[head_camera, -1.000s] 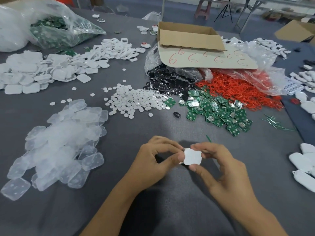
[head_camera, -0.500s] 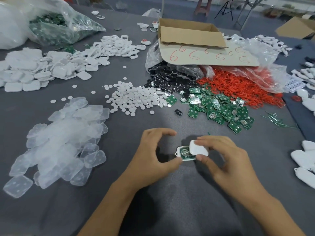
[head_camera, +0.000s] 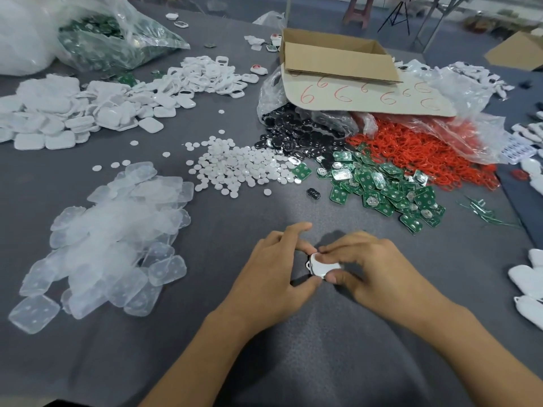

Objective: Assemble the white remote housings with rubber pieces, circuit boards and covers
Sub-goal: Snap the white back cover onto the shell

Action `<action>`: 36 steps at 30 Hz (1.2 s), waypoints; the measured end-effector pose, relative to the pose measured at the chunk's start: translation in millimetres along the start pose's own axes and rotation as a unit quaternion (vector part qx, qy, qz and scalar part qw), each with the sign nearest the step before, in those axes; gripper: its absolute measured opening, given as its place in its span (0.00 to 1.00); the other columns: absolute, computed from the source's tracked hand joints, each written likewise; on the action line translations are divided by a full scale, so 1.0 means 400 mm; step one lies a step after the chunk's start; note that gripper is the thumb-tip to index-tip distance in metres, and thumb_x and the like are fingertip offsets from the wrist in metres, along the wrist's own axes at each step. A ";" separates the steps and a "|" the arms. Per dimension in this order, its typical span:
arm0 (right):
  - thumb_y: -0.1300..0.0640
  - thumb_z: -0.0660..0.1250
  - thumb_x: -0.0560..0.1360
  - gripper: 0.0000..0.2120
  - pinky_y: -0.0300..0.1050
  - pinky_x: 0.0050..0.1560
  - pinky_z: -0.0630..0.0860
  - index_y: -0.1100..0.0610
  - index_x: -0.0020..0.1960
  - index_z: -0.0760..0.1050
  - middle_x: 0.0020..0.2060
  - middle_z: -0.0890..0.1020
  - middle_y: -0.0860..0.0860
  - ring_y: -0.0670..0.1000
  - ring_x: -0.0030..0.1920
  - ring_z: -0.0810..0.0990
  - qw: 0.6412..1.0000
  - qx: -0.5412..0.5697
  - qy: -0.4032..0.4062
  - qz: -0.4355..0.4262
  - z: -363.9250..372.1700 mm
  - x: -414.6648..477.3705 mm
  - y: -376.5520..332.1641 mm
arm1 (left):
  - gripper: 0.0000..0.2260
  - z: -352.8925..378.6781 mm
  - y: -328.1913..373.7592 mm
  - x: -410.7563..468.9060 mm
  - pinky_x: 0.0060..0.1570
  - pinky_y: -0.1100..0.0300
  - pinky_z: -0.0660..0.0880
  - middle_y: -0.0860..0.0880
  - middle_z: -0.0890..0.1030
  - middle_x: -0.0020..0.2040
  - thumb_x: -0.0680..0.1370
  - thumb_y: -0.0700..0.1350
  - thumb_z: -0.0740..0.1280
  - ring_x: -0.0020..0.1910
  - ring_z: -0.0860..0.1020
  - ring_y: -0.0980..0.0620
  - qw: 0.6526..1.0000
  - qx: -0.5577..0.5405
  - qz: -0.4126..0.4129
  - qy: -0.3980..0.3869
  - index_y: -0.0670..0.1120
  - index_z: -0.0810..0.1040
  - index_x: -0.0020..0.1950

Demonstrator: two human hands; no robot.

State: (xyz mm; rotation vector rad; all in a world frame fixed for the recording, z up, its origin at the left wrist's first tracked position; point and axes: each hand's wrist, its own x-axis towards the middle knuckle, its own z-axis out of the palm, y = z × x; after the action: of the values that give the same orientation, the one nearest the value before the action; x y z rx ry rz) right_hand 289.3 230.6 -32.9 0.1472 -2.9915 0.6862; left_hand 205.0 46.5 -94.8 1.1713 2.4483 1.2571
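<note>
Desk: grey, strewn with sorted heaps of small parts.
Remote housing: white, near centre, held just above the desk between both hands, a small loop tab showing at its left end.
Left hand: pinching the housing's left end, thumb at the near edge, one finger on top, index finger lifted clear.
Right hand: fingers curled over the housing's far right side, thumb pressed against its near edge.
Rubber pieces: translucent squares, heaped near left, well apart from the hands.
Circuit boards: green, spilled right of centre, just beyond the hands.
White covers: piled far left, beside a heap of white frames.
White discs: small rounds, scattered mid-desk between the rubber pieces and the circuit boards.
Black pieces: spilling from a clear bag, touching the discs and boards.
Red rings: heaped far right, half inside clear plastic.
Cardboard box: open, far centre, resting over both bags, flap marked with red sixes.
White shells: lying at the near right edge.
</note>
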 end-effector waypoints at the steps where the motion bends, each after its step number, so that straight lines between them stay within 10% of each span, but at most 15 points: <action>1: 0.59 0.81 0.67 0.13 0.37 0.56 0.72 0.54 0.52 0.86 0.50 0.86 0.45 0.46 0.52 0.81 1.000 -0.006 -0.010 -0.003 -0.004 0.003 -0.002 | 0.33 0.000 0.000 0.000 0.71 0.57 0.64 0.67 0.77 0.59 0.74 0.57 0.72 0.67 0.69 0.61 1.000 0.000 0.000 -0.001 0.56 0.61 0.76; 5: 0.59 0.81 0.67 0.12 0.28 0.52 0.69 0.51 0.50 0.87 0.47 0.86 0.44 0.44 0.51 0.81 0.999 0.000 -0.036 0.027 -0.017 0.018 -0.014 | 0.31 -0.003 0.001 0.000 0.70 0.57 0.64 0.66 0.78 0.59 0.74 0.56 0.73 0.68 0.68 0.61 1.000 -0.004 -0.008 -0.004 0.57 0.63 0.74; 12: 0.53 0.75 0.71 0.07 0.45 0.51 0.76 0.45 0.47 0.86 0.45 0.86 0.45 0.47 0.50 0.82 0.989 -0.080 -0.087 0.088 -0.010 0.045 -0.039 | 0.24 -0.007 0.008 0.004 0.66 0.64 0.65 0.65 0.79 0.57 0.77 0.54 0.72 0.65 0.69 0.62 0.999 -0.030 -0.028 -0.015 0.58 0.68 0.70; 17: 0.57 0.84 0.60 0.17 0.29 0.41 0.76 0.37 0.29 0.81 0.31 0.83 0.34 0.34 0.36 0.81 0.972 0.022 -0.126 0.199 -0.040 0.089 -0.027 | 0.21 -0.007 0.037 0.054 0.61 0.59 0.69 0.61 0.79 0.52 0.74 0.44 0.76 0.57 0.70 0.58 0.992 -0.033 -0.102 -0.059 0.55 0.74 0.63; 22: 0.61 0.85 0.54 0.16 0.37 0.39 0.77 0.48 0.34 0.84 0.31 0.85 0.43 0.41 0.34 0.79 0.940 0.063 -0.184 0.282 -0.048 0.141 -0.021 | 0.15 -0.022 0.087 0.111 0.53 0.52 0.76 0.50 0.80 0.54 0.73 0.41 0.75 0.52 0.78 0.49 0.984 0.053 -0.111 -0.129 0.47 0.76 0.58; 27: 0.62 0.83 0.61 0.15 0.45 0.40 0.78 0.50 0.41 0.81 0.35 0.84 0.48 0.48 0.35 0.81 0.944 0.201 0.014 0.261 0.001 0.013 -0.020 | 0.12 -0.023 0.086 0.063 0.54 0.55 0.76 0.55 0.79 0.50 0.73 0.41 0.74 0.50 0.78 0.55 0.991 0.012 -0.111 -0.077 0.52 0.79 0.54; 31: 0.68 0.75 0.71 0.13 0.35 0.42 0.78 0.50 0.48 0.86 0.39 0.87 0.50 0.48 0.39 0.83 0.855 0.408 0.193 0.255 0.073 -0.066 -0.034 | 0.14 -0.012 0.081 0.025 0.51 0.67 0.78 0.56 0.82 0.47 0.74 0.37 0.74 0.48 0.81 0.61 0.977 -0.158 -0.144 -0.001 0.56 0.83 0.50; 36: 0.66 0.72 0.75 0.13 0.35 0.43 0.79 0.50 0.51 0.85 0.41 0.86 0.46 0.46 0.38 0.83 0.842 0.409 0.248 0.250 0.088 -0.082 -0.050 | 0.11 0.019 0.099 0.007 0.52 0.65 0.78 0.58 0.85 0.47 0.75 0.38 0.74 0.49 0.83 0.59 0.955 -0.254 -0.153 0.017 0.54 0.82 0.50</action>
State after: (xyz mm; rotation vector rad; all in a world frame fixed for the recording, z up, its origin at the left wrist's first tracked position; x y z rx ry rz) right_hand 322.3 199.9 -58.7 -0.6851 -2.0481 1.7000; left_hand 229.2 66.8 -69.4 0.6135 2.0288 1.6648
